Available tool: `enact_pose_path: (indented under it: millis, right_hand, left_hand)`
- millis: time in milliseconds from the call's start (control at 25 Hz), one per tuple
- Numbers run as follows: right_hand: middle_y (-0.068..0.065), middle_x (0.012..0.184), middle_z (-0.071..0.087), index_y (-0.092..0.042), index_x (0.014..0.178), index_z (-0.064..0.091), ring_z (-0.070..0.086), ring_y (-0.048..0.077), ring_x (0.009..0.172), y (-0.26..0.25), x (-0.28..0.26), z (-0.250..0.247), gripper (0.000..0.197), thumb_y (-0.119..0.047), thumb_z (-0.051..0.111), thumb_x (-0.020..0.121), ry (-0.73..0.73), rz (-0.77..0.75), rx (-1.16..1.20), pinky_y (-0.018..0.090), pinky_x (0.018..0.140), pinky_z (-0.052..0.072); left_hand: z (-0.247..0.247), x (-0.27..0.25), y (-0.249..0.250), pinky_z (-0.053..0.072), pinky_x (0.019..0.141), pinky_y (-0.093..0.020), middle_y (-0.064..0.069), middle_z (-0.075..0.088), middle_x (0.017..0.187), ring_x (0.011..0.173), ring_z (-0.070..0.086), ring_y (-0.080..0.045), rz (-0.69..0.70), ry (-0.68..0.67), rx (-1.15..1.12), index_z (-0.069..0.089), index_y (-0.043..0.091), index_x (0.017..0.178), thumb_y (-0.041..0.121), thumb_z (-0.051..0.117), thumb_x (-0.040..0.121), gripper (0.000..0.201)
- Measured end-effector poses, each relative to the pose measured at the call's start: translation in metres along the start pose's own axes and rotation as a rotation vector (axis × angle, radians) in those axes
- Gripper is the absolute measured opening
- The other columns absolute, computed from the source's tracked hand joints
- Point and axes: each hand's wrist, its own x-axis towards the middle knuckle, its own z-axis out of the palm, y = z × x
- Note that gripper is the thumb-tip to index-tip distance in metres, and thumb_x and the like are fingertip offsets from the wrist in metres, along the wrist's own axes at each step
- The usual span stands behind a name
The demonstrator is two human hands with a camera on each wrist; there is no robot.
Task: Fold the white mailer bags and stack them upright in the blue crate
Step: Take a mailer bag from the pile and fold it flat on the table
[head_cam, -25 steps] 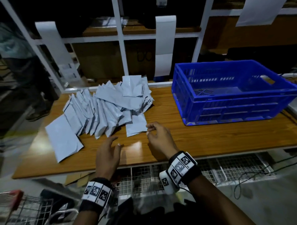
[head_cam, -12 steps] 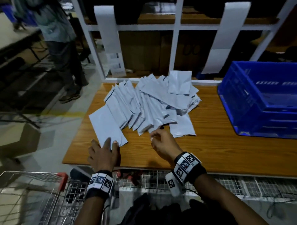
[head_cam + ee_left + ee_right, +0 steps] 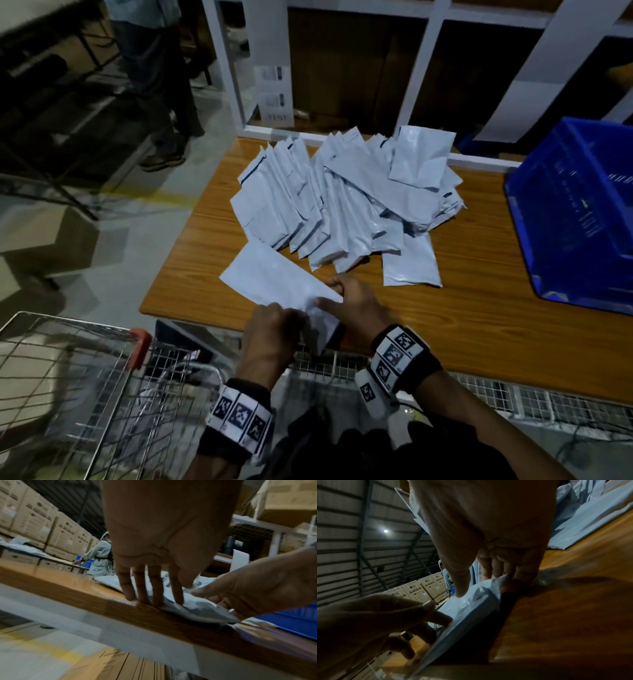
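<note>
One white mailer bag (image 3: 274, 277) lies askew at the table's near edge, its near end hanging over the edge. My left hand (image 3: 291, 318) pinches that near end, thumb on top. Beside it, my right hand (image 3: 332, 291) grips the bag's right corner; in the right wrist view its thumb presses the top of the bag (image 3: 479, 601) and the fingers curl behind it. Behind, a fanned pile of white mailer bags (image 3: 342, 205) covers the table's middle. The blue crate (image 3: 565, 205) stands at the right; what I see of it holds no bags.
The wooden table (image 3: 479, 308) has bare surface between the pile and the crate. A wire trolley (image 3: 68, 377) stands below my left arm. White shelf uprights (image 3: 424, 68) rise behind the table. Another person (image 3: 154, 68) stands on the floor at the far left.
The leftmost bag has been dragged out of the fan to the near edge. My left hand went from resting on it to pinching its end, and my right hand came over onto it.
</note>
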Motion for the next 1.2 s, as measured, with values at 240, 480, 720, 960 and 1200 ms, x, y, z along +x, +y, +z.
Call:
enact_pose_path:
  millis: [240,480,720,960,1200]
  right_hand:
    - [0.001,0.074,0.063,-0.016,0.076,0.063,0.057,0.022,0.075,0.021,-0.033,-0.037,0.012,-0.012,0.074,0.08,-0.008,-0.037,-0.166,0.032,0.06,0.038]
    - [0.004,0.086,0.07,-0.012,0.089,0.07,0.064,0.021,0.085,0.069,-0.087,-0.127,0.005,-0.014,0.066,0.088,0.022,0.185,-0.303,0.035,0.07,0.048]
    - [0.009,0.088,0.065,-0.012,0.081,0.061,0.063,0.031,0.092,0.114,-0.096,-0.205,0.012,-0.014,0.058,0.093,0.112,0.314,-0.46,0.035,0.074,0.048]
    - [0.013,0.111,0.065,-0.019,0.091,0.058,0.06,0.035,0.108,0.154,-0.101,-0.254,0.004,-0.016,0.06,0.088,0.078,0.304,-0.702,0.037,0.085,0.049]
    - [0.001,0.128,0.056,-0.019,0.126,0.056,0.047,0.03,0.126,0.199,-0.131,-0.232,0.032,-0.022,0.054,0.094,0.407,-0.093,-0.584,0.043,0.095,0.041]
  left_hand:
    - [-0.006,-0.013,0.033,0.058,0.08,-0.036,0.006,0.078,0.1,0.092,0.073,-0.013,0.019,0.003,-0.532,0.074,0.034,0.116,0.04,0.055,0.087,0.035]
    - [0.001,0.002,0.088,0.048,0.08,-0.036,-0.003,0.07,0.1,0.097,0.061,-0.023,0.418,0.302,-0.351,0.075,0.016,0.106,0.026,0.063,0.093,0.02]
    - [0.048,0.054,0.176,0.049,0.088,-0.048,-0.019,0.056,0.129,0.119,0.053,-0.04,0.706,0.278,-0.127,0.064,0.008,0.121,0.041,0.054,0.094,0.043]
    - [0.083,0.046,0.272,0.045,0.099,-0.051,-0.025,0.057,0.135,0.133,0.048,-0.043,0.63,0.285,-0.086,0.062,0.007,0.093,0.016,0.054,0.083,0.016]
    - [0.111,0.043,0.306,0.042,0.108,-0.057,-0.013,0.055,0.14,0.139,0.043,-0.028,0.526,0.224,-0.111,0.058,0.009,0.123,0.011,0.029,0.08,0.052]
